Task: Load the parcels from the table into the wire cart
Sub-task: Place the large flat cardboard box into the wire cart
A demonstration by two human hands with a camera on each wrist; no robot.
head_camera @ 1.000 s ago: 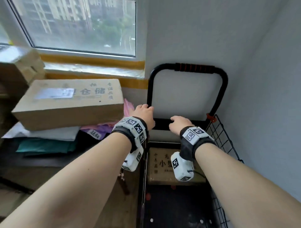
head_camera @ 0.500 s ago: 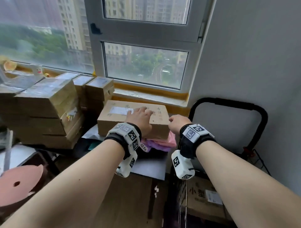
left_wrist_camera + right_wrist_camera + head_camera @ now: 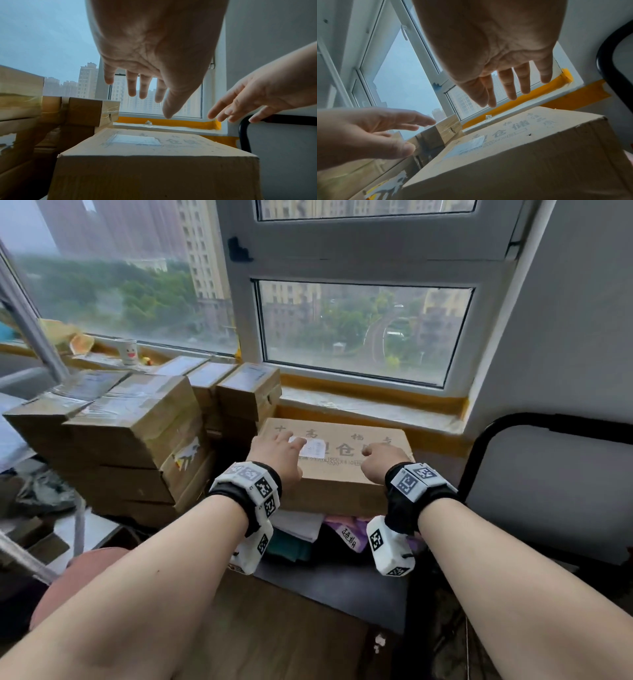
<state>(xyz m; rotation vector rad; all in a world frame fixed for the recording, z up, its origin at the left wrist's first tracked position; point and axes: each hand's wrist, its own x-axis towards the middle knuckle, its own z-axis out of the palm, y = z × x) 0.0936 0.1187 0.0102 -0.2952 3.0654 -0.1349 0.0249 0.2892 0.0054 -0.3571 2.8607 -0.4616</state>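
Brown carton (image 3: 337, 470) — printed top shows 仓储; its white label (image 3: 312, 447) is too blurred to read.

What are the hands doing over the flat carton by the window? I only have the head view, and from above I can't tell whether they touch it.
Observer: The left wrist view shows the left hand hovering above the flat carton, with a clear gap under its straight fingers.
Reviewer: And the other one?
Observer: In the right wrist view the right hand is spread open too and is clear of the carton's top.
Reviewer: Is anything held?
Observer: No. Both palms are bare in the wrist views.
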